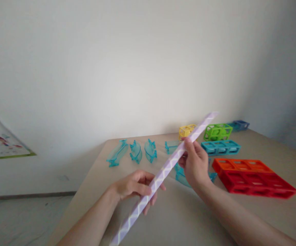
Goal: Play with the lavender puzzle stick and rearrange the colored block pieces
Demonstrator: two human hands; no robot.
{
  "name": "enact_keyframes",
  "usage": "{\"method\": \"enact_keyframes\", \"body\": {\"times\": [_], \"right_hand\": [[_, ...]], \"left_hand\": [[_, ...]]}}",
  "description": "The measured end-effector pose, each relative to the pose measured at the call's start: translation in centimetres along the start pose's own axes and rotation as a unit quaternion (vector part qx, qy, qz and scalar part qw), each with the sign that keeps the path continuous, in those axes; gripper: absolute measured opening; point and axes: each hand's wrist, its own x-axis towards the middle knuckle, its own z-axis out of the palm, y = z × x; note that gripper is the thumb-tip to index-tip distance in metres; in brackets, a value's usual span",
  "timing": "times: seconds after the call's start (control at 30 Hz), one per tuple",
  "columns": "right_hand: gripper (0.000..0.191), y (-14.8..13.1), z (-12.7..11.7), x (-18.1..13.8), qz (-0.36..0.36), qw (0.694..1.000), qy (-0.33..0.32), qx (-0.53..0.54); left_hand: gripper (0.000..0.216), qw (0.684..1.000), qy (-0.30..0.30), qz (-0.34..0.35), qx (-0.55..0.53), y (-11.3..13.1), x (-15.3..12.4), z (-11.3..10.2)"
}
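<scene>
A long, narrow lilac strip [167, 167] with a pale zigzag pattern runs diagonally above the table, its far end up to the right. My left hand [137, 184] grips its lower part, thumb on top and fingers underneath. Higher up, my right hand [195, 160] pinches the strip between thumb and fingers. Behind my right wrist lies a clear teal curved piece [181, 176], partly covered. What the strip is made of, I cannot tell.
Clear teal track pieces [136, 152] lie along the table's [96, 171] far left. To the right are red frame blocks [257, 182], orange ones [242, 165], teal ones [221, 147], a green frame [218, 132], a yellow frame [187, 130] and a blue block [241, 124] by the wall.
</scene>
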Motion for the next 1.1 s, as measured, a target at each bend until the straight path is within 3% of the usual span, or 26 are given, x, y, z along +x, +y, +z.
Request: {"method": "enact_keyframes", "body": {"times": [0.07,0.13,0.2,0.27,0.33,0.43,0.5,0.6,0.73,0.87,1.0,1.1], "right_hand": [[0.031,-1.0,-0.6,1.2,-0.041,0.995,0.085,0.024],[0.035,-2.0,-1.0,1.8,-0.032,0.995,0.082,0.047],[0.045,-2.8,-1.1,1.8,0.022,0.997,0.004,0.075],[0.053,-3.3,-1.1,1.3,0.090,0.987,-0.083,0.102],[0.053,-3.1,-1.0,0.6,0.175,0.966,-0.164,0.101],[0.045,-2.1,-0.6,-0.5,0.343,0.885,-0.313,0.038],[0.036,-1.6,-0.4,-1.0,0.416,0.826,-0.381,-0.012],[0.032,-1.9,-0.3,-1.5,0.450,0.779,-0.431,-0.065],[0.029,-3.6,-1.4,-2.6,0.441,0.798,-0.409,-0.042],[0.025,-4.7,-4.2,-4.1,0.458,0.808,-0.365,-0.061],[0.016,-5.4,-6.4,-4.4,0.496,0.765,-0.385,-0.144],[0.015,-5.6,-6.1,-3.9,0.458,0.741,-0.413,-0.267]], "left_hand": [[0.043,0.997,0.017,-0.050,0.055,0.2,-0.3,-0.5],[0.038,0.989,0.084,-0.038,0.114,0.2,-0.2,-0.9],[0.030,0.963,0.177,0.018,0.203,0.2,0.0,-1.3],[0.023,0.910,0.256,0.084,0.316,0.2,0.1,-1.3],[0.018,0.853,0.289,0.135,0.413,0.3,0.1,-1.2],[0.011,0.805,0.270,0.176,0.498,0.2,0.1,-0.8],[0.008,0.775,0.258,0.197,0.542,0.1,0.1,-0.8],[0.014,0.725,0.278,0.225,0.588,0.0,0.1,-1.2],[0.021,0.659,0.329,0.268,0.621,0.4,0.0,-2.0],[0.030,0.678,0.275,0.298,0.614,0.6,0.2,-1.8],[0.030,0.725,0.254,0.301,0.566,0.1,0.7,-0.5],[0.027,0.750,0.251,0.292,0.537,-0.4,1.1,0.6]]}}
